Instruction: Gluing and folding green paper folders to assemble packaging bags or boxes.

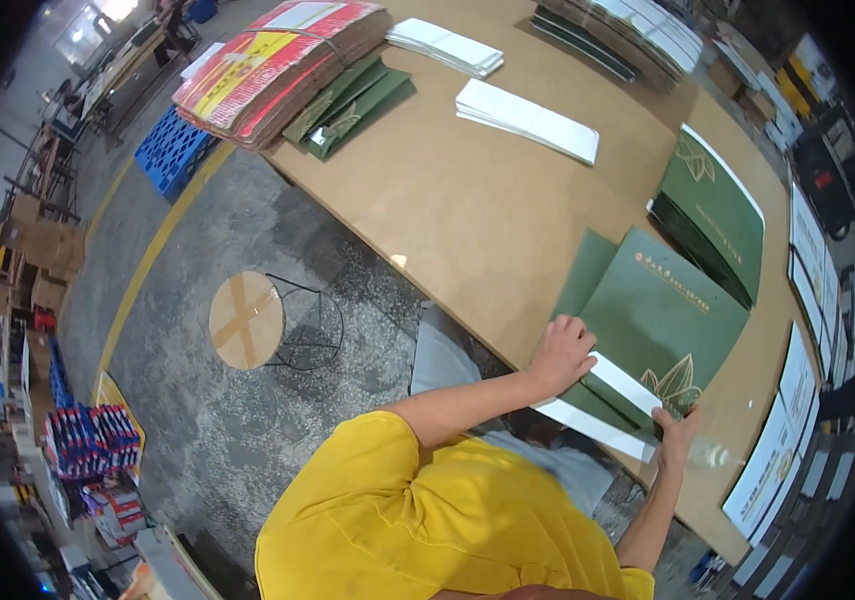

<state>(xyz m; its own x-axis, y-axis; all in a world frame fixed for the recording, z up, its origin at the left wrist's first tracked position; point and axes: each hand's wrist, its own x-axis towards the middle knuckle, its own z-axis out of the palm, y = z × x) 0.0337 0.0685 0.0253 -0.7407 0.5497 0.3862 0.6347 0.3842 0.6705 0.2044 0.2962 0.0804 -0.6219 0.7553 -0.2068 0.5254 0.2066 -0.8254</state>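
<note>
A green cardboard folder or flat bag (663, 310) with gold leaf line art lies in front of me near the table edge. My left hand (563, 357) has its fingers curled over the left end of the folder's near edge. At the right end of that edge, my right hand (676, 432) pinches the corner, thumb on top. Between the hands runs a white strip (628, 386) along the folder's near edge. A second white strip (598, 428) lies nearer to me, at the table's edge. More green card shows from under the folder's left side.
The brown table (398, 190) carries a stack of green folders (713, 215) at the right, white card strips (528, 120), folded green pieces (353, 105) and a tied red-and-yellow bundle (278, 65) farther off. A round stool (248, 320) stands on the floor at left.
</note>
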